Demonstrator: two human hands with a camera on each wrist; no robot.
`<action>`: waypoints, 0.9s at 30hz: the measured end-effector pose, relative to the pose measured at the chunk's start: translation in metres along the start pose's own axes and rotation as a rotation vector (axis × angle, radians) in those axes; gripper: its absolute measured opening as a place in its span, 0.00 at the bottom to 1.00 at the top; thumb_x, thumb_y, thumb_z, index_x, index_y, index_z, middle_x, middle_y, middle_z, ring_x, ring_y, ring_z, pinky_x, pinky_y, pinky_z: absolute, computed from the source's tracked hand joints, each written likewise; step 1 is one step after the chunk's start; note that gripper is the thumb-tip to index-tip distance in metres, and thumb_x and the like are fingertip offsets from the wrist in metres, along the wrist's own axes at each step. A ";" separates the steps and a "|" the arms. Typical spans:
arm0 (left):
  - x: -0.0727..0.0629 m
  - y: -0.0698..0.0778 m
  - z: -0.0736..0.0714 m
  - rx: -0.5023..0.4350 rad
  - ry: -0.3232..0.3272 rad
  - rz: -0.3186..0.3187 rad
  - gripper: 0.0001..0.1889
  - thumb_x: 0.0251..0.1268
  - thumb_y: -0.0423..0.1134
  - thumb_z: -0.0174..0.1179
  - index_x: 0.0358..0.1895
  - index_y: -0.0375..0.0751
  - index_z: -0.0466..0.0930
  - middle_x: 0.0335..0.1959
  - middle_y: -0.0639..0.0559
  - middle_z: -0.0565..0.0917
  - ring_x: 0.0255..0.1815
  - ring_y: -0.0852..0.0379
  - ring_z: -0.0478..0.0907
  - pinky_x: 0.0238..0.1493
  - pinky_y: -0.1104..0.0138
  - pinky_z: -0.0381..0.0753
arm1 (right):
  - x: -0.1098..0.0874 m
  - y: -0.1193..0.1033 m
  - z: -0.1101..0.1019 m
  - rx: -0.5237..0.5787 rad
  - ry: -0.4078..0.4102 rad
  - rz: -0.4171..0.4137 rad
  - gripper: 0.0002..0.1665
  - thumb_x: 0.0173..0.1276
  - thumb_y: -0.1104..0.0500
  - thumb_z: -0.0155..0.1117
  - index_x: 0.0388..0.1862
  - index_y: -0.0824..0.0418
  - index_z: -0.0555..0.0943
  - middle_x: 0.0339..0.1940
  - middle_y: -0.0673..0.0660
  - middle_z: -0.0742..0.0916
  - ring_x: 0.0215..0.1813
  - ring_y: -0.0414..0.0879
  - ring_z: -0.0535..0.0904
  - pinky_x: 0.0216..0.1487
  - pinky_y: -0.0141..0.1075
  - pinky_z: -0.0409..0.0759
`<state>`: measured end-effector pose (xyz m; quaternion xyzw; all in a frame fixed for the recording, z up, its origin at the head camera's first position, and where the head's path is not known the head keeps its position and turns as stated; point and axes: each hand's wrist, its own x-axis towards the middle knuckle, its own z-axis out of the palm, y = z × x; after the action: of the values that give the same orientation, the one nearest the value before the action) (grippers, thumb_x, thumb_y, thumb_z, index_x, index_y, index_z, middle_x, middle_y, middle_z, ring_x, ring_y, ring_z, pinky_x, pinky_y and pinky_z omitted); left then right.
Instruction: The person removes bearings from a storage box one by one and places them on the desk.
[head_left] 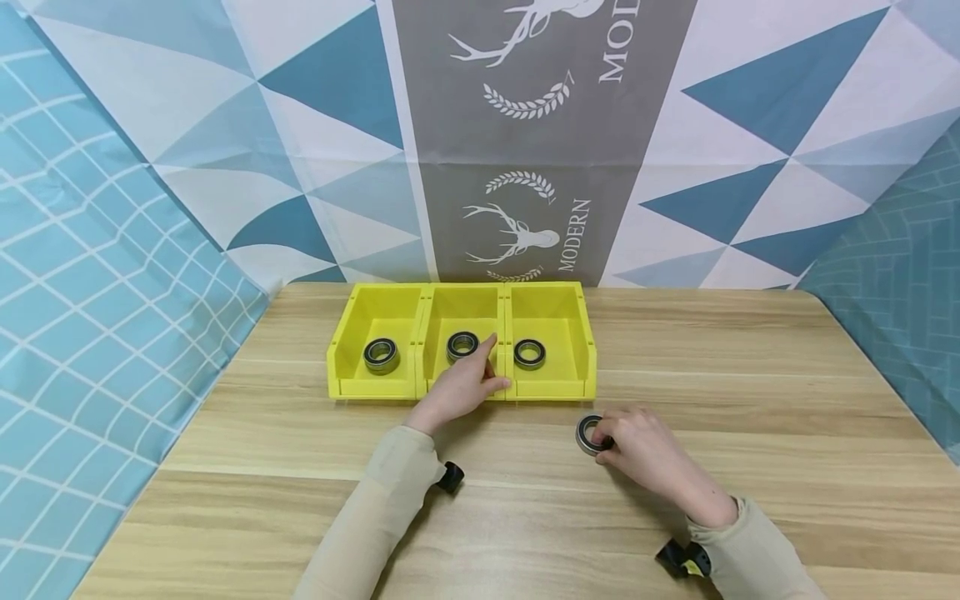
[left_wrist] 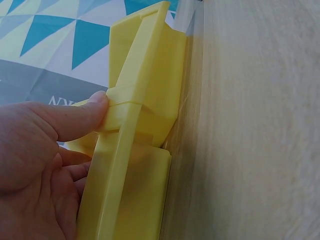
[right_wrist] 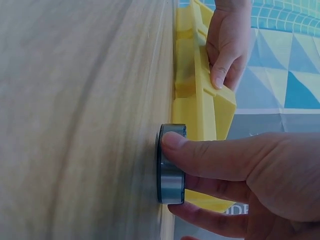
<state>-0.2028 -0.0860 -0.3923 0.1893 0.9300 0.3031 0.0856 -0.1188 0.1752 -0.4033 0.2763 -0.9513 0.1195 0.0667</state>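
My right hand pinches a ball bearing by its rim, with the thumb on its outer side. The bearing's flat face is close over the wooden table, in front of the right bin. My left hand reaches over the front of the middle bin, its thumb touching the yellow rim where two bins join. Its index finger extends toward the divider, and the other fingers lie inside, partly hidden. Next to that hand, another bearing sits in the middle bin.
The left bin holds a bearing, and one more bearing lies in the right bin. The three yellow bins stand side by side at the back of the table, before a patterned cloth.
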 end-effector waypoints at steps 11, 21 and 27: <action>0.000 0.001 0.001 0.009 0.003 -0.006 0.42 0.60 0.50 0.57 0.71 0.40 0.45 0.33 0.55 0.76 0.27 0.61 0.71 0.29 0.69 0.71 | -0.002 0.000 -0.006 0.006 -0.014 0.005 0.13 0.41 0.63 0.74 0.25 0.53 0.79 0.28 0.46 0.80 0.35 0.44 0.77 0.43 0.47 0.73; 0.000 0.002 0.000 0.012 0.001 0.003 0.42 0.60 0.50 0.57 0.71 0.40 0.45 0.33 0.55 0.76 0.27 0.61 0.71 0.30 0.69 0.70 | -0.003 0.003 -0.014 0.025 0.053 0.008 0.13 0.44 0.71 0.69 0.28 0.56 0.81 0.28 0.47 0.83 0.33 0.43 0.79 0.38 0.40 0.77; 0.000 0.001 0.001 0.015 0.007 -0.007 0.42 0.60 0.50 0.57 0.71 0.40 0.45 0.32 0.56 0.76 0.27 0.61 0.71 0.30 0.69 0.71 | -0.001 0.002 -0.017 0.040 0.100 0.003 0.10 0.48 0.70 0.68 0.28 0.57 0.82 0.27 0.47 0.83 0.32 0.42 0.80 0.36 0.37 0.78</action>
<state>-0.2023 -0.0846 -0.3927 0.1856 0.9333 0.2964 0.0817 -0.1183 0.1817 -0.3874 0.2696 -0.9446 0.1525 0.1084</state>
